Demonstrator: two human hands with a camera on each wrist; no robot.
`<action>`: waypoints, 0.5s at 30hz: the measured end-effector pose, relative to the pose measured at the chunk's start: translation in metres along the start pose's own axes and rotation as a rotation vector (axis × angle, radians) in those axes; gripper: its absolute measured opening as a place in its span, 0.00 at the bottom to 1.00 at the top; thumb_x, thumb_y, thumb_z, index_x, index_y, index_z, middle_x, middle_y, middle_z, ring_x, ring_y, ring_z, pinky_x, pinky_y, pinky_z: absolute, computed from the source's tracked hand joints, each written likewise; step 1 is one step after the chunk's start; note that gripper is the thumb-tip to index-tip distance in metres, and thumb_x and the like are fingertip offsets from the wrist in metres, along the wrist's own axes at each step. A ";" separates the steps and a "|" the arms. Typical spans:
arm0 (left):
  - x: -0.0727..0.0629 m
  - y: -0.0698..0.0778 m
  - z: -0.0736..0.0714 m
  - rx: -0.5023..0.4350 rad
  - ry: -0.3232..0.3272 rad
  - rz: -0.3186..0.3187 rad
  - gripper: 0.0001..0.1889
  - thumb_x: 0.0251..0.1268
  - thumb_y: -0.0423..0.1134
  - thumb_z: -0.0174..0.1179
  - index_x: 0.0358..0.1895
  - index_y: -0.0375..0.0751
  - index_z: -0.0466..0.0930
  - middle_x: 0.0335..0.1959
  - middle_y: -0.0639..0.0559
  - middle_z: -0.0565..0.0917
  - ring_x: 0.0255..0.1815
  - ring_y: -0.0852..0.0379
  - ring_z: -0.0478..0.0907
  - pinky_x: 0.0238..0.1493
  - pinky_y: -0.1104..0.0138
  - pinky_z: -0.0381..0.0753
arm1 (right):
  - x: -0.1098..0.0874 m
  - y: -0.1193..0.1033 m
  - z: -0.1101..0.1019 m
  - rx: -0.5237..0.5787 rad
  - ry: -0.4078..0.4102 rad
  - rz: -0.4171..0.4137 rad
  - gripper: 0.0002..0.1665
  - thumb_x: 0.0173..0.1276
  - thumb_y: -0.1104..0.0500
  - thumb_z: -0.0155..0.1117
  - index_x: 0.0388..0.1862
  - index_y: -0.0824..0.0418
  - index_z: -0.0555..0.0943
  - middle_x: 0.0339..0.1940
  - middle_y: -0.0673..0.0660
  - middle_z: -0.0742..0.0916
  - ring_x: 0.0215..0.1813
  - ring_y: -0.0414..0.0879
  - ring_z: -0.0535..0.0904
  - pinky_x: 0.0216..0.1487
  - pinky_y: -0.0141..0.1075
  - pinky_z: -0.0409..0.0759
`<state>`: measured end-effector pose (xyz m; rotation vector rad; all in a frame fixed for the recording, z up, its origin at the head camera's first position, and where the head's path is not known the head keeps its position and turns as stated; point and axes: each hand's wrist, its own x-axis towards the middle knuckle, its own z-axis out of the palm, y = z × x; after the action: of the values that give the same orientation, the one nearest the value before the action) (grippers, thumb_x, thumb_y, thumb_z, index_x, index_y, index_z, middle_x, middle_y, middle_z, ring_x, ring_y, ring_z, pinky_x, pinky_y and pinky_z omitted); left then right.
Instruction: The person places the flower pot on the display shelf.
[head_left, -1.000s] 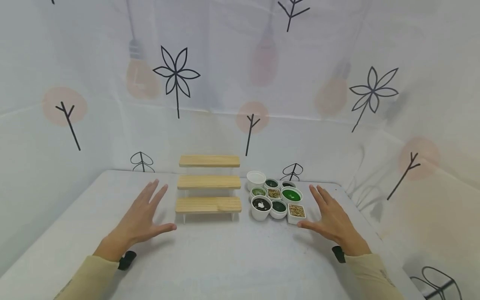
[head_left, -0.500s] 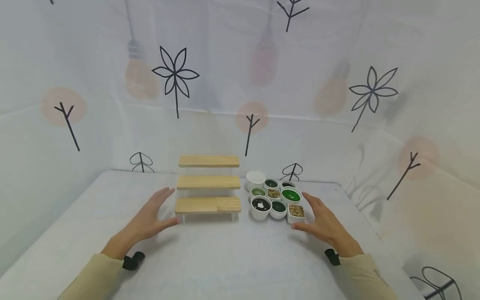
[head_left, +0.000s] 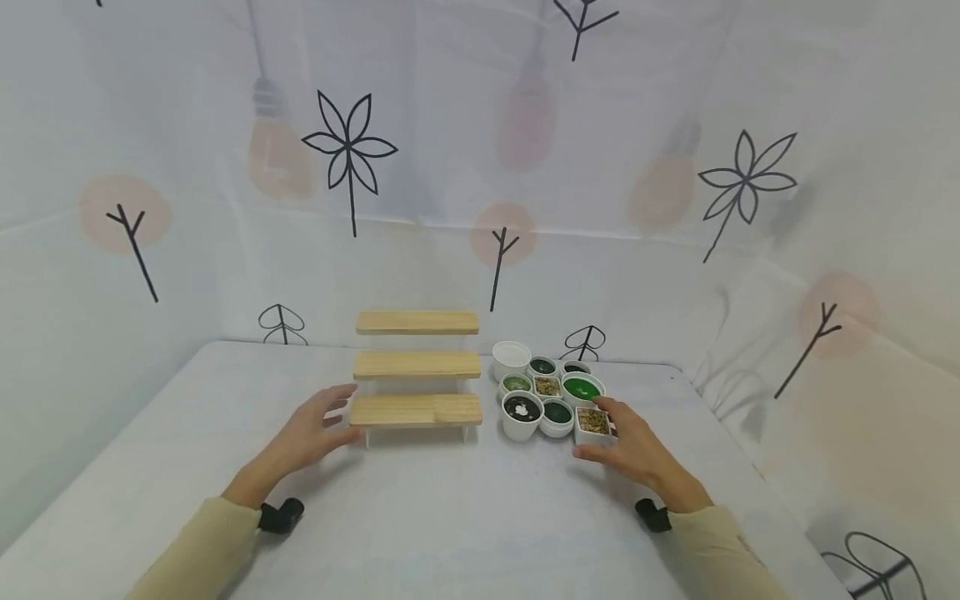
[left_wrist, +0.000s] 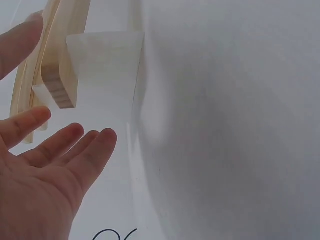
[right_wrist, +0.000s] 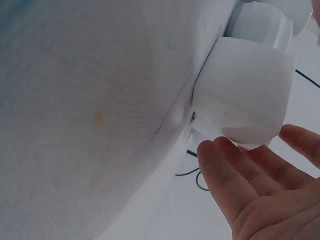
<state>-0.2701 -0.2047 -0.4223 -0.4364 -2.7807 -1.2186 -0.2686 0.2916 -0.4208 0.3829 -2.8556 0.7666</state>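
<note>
My left hand (head_left: 302,435) is at the left end of a three-tier wooden shelf stand (head_left: 416,410), its fingers and thumb spread around the end of the lowest board. In the left wrist view a gap shows between the fingers and the board's end (left_wrist: 60,80). My right hand (head_left: 636,446) is beside a small square white bowl (head_left: 592,422) filled with brown grainy bits. Its thumb is in front and its fingers reach along the right side. In the right wrist view the fingertips lie close to the white bowl (right_wrist: 245,92); whether they touch it I cannot tell.
Several small white bowls crowd together right of the stand. Among them are a bright green one (head_left: 582,387), a dark cup with a white mark (head_left: 522,410), a dark green one (head_left: 557,414) and a plain white cup (head_left: 512,358). A patterned cloth (head_left: 450,267) hangs behind the table.
Both hands have moved inward: the left rightward to the shelf's end, the right leftward to the square bowl. Their fingers are less spread than before. Stand and bowls stay in place.
</note>
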 end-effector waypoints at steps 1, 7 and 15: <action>0.001 0.000 0.001 -0.013 -0.003 -0.005 0.41 0.57 0.46 0.68 0.70 0.36 0.59 0.69 0.34 0.63 0.65 0.36 0.65 0.58 0.52 0.73 | 0.000 0.000 0.000 0.001 -0.004 0.000 0.58 0.50 0.36 0.73 0.70 0.65 0.61 0.66 0.68 0.71 0.58 0.63 0.73 0.55 0.56 0.72; 0.007 0.001 0.006 -0.071 -0.014 -0.061 0.38 0.58 0.43 0.68 0.69 0.37 0.61 0.66 0.35 0.67 0.62 0.36 0.71 0.56 0.53 0.75 | 0.003 0.001 0.001 0.040 -0.017 0.037 0.55 0.51 0.40 0.74 0.70 0.66 0.61 0.66 0.69 0.70 0.59 0.66 0.73 0.56 0.56 0.73; 0.011 0.005 0.011 -0.079 -0.028 -0.102 0.36 0.58 0.42 0.67 0.68 0.36 0.63 0.65 0.35 0.69 0.59 0.38 0.73 0.53 0.53 0.77 | 0.005 0.003 0.000 0.138 -0.011 0.086 0.51 0.51 0.45 0.76 0.65 0.67 0.63 0.64 0.69 0.72 0.58 0.66 0.74 0.55 0.54 0.75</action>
<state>-0.2785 -0.1910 -0.4247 -0.3227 -2.8184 -1.3576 -0.2738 0.2929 -0.4214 0.2842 -2.8545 0.9836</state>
